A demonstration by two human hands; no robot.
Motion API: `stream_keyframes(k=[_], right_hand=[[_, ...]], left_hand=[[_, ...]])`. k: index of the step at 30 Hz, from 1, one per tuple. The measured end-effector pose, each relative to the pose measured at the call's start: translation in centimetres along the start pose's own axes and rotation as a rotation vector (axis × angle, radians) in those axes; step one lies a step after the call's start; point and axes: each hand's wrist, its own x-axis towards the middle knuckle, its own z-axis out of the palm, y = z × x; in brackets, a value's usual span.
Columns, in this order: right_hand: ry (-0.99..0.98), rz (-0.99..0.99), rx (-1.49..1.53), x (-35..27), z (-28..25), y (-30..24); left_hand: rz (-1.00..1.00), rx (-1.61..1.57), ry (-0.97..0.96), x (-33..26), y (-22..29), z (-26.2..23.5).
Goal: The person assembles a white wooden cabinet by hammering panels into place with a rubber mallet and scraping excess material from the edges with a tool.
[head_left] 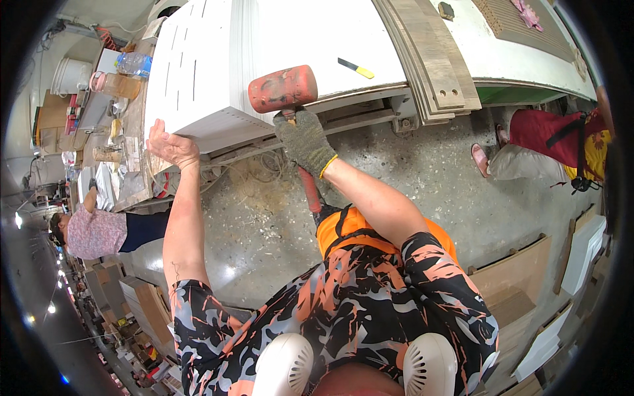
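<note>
My right hand [305, 141], in a grey knit glove with a yellow cuff, is closed round a mallet just below its head. The worn red mallet head [282, 90] is raised over the table's near edge, and the red handle [309, 188] runs down toward my waist. My bare left hand [173, 146] rests against the near left corner of a stack of white panels [198, 66]. Its fingers are stretched out, not wrapped round anything. Dark slots show along the top panel, and the stack's right side shows many thin layered edges.
A yellow-and-black utility knife [356, 68] lies on the white tabletop [330, 33]. Grey-brown wood boards [436, 66] are stacked to its right. Bottles [134, 64] stand on the left bench. One person [99, 234] is at left, another [548, 145] at right. Hoses lie under the table.
</note>
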Motion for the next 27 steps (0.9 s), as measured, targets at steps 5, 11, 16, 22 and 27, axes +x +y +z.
stream_keyframes(k=[5,11,16,22,27], right_hand=[[-0.113,0.069,-0.006,-0.3,0.0,-1.2],[-0.038,0.092,0.04,-0.7,0.6,-0.7],[-0.047,-0.038,0.015,-0.6,0.7,1.3],[0.015,0.168,-0.064,-0.1,0.3,4.7],[0.009,0.449,-0.054,-1.5,-0.3,10.5]], left_hand=[[-0.098,-0.105,0.028,0.4,1.4,-0.5],[-0.097,-0.121,0.034,0.6,1.6,-0.6],[-0.105,-0.139,0.059,0.4,1.4,-0.3],[-0.098,-0.148,0.057,0.8,1.7,-0.4],[-0.082,-0.18,0.019,1.0,1.6,-0.6]])
